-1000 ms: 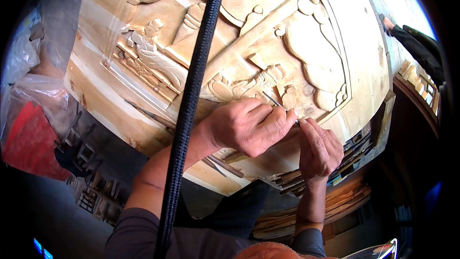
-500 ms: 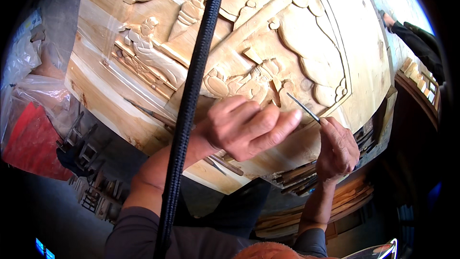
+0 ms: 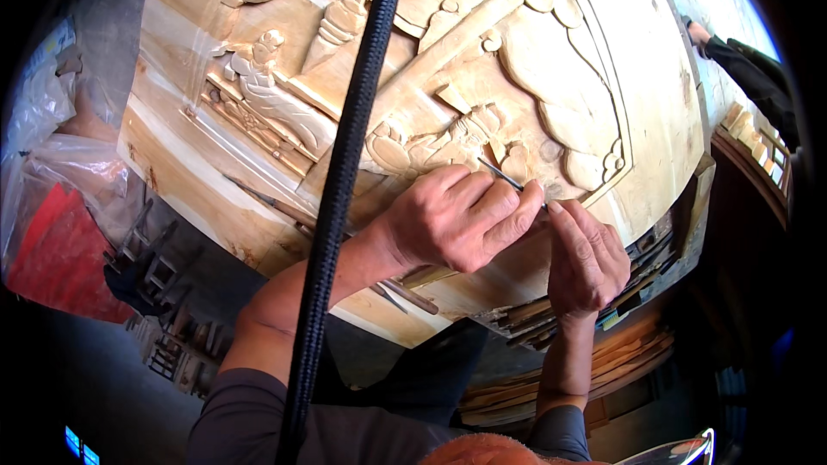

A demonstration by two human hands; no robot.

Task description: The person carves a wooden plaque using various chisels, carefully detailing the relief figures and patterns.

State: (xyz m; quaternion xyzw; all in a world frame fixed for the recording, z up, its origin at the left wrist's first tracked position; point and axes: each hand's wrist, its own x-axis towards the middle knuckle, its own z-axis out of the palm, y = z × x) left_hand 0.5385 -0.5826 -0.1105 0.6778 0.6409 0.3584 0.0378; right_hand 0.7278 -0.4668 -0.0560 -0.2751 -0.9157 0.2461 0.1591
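Head view: the left hand (image 3: 461, 220) has rejoined the right hand (image 3: 588, 263) on the slim carving chisel (image 3: 501, 174), both apparently pinching it, likely steadying its tip at the relief panel (image 3: 659, 112).

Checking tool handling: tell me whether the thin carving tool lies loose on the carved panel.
No, the thin carving tool is held in the right hand.

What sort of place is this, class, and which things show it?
Probably a woodcarving workshop: a large wooden panel bears figures carved in relief, a slim metal tool points at it, and a wooden handle lies on its near edge.
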